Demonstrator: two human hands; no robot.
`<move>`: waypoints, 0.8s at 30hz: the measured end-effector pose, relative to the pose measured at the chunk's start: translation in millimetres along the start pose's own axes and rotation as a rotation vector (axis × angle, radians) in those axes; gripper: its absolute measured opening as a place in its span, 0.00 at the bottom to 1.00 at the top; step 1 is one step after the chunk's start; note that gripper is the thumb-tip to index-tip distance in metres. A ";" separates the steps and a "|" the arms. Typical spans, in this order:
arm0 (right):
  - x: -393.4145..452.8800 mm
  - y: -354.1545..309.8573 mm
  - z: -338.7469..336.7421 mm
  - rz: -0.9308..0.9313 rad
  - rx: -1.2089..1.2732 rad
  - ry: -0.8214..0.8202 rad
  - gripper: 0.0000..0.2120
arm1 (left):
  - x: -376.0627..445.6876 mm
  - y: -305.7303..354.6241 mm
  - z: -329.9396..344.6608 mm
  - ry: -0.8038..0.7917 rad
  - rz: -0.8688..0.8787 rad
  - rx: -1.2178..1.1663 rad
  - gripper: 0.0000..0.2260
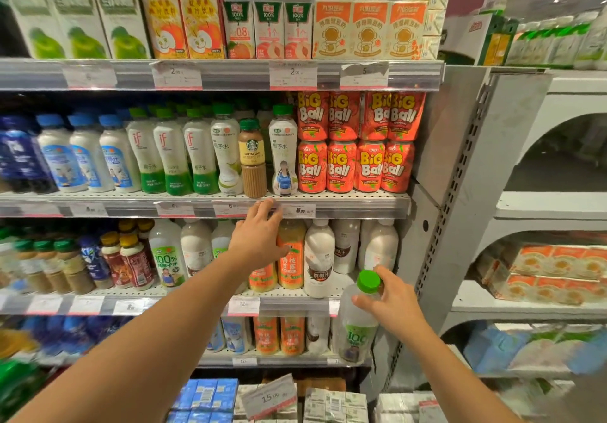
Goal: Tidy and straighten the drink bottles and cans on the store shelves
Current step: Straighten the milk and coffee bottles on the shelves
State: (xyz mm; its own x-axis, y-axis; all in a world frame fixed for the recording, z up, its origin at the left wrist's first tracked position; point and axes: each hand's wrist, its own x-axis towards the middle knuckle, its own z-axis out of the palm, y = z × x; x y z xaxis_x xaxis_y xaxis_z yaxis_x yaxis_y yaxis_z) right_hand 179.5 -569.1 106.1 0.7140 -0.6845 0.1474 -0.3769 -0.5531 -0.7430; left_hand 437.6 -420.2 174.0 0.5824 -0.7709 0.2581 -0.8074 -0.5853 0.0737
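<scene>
Taking the Starbucks cheese latte bottle (252, 157) on the middle shelf as the landmark, the run of "if" coconut water bottles (170, 153) stands to its left, upright and fairly even, and it sits wedged between two taller white green-capped coconut water bottles, so it looks like the odd item in that row. Directly below it, just under the shelf edge (361, 205) with its price tags, the left hand (258, 237) reaches up with fingers straight and spread, holding nothing; its fingertips lie at the price strip, and the palm covers the top of an orange-labelled juice bottle (290, 258) on the shelf beneath. Below and to the right of the landmark, the right hand (391, 301) grips a clear green-capped coconut water bottle (358, 320) by the neck, fingers curled around it just under the cap; the bottle hangs roughly upright, long axis vertical, off the shelves and in front of the lower rows. Right of the landmark, the Big Ball cans (356, 166) stand stacked two high. The left hand is the nearer one to the latte bottle, almost straight beneath it, so I judge that any lift or shift of it falls to that hand, while the held bottle probably awaits a slot among its own kind.
</scene>
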 end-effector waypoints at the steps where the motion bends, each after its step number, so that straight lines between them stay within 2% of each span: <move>1: -3.1 -0.4 0.2 -0.017 -0.002 -0.014 0.15 | -5.4 0.8 -5.9 -0.024 0.018 -0.046 0.37; 5: -12.2 -7.5 6.3 -0.083 -0.011 -0.077 0.14 | -47.5 -16.2 -8.4 -0.187 0.132 -0.187 0.19; 8: -14.2 -16.5 16.6 -0.107 0.011 -0.117 0.14 | -77.0 -49.0 9.8 -0.319 0.096 -0.189 0.17; 12: -11.4 -26.9 34.4 -0.086 0.023 -0.140 0.13 | -95.5 -97.8 30.5 -0.378 -0.013 -0.174 0.17; 17: -1.2 -52.6 59.5 -0.075 0.045 -0.123 0.17 | -87.0 -142.3 43.9 -0.236 -0.139 -0.226 0.23; 22: 11.0 -78.5 84.3 -0.059 0.024 -0.067 0.21 | -45.6 -175.4 52.9 -0.016 -0.298 -0.363 0.33; 24: 14.8 -88.8 92.0 -0.028 0.027 -0.039 0.28 | -28.7 -189.0 57.5 0.045 -0.356 -0.387 0.34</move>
State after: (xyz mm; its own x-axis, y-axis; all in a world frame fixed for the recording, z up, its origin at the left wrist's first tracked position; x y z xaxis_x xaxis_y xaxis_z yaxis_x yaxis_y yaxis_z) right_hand 277.8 -486.4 114.2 0.7467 -0.6495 0.1430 -0.3410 -0.5585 -0.7561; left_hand 579.0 -301.9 97.4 0.8292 -0.5246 0.1928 -0.5410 -0.6669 0.5123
